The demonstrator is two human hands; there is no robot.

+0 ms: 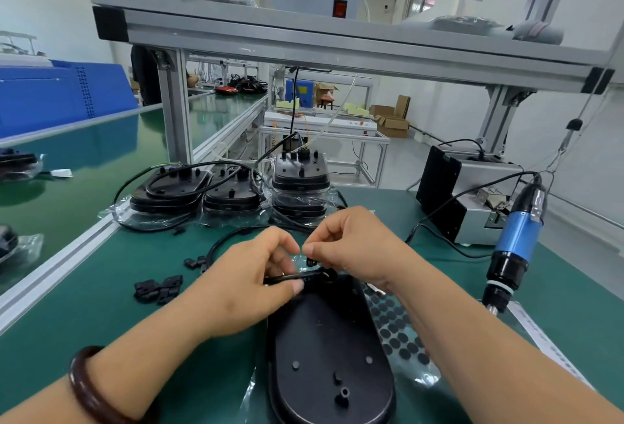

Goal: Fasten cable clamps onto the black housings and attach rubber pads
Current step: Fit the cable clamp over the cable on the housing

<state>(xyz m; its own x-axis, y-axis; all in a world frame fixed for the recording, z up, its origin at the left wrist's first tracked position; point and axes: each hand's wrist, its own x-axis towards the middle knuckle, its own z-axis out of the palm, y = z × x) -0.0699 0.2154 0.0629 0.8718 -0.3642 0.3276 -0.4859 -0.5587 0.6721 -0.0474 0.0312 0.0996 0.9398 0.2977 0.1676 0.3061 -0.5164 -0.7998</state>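
A black oval housing (329, 349) lies on the green mat in front of me, its far end under my hands. My left hand (246, 285) pinches the black cable (287, 277) where it meets the housing's far end. My right hand (351, 244) pinches a small black cable clamp (311, 261) just above that spot. A sheet of round black rubber pads (395, 325) lies right of the housing, partly under my right forearm. Loose black clamps (158, 289) sit on the mat to the left.
Three stacks of bagged black housings (233, 194) with cables stand at the far side of the mat. A blue electric screwdriver (515, 241) hangs at the right, beside a grey screw feeder box (472, 194). An aluminium frame shelf (304, 35) runs overhead.
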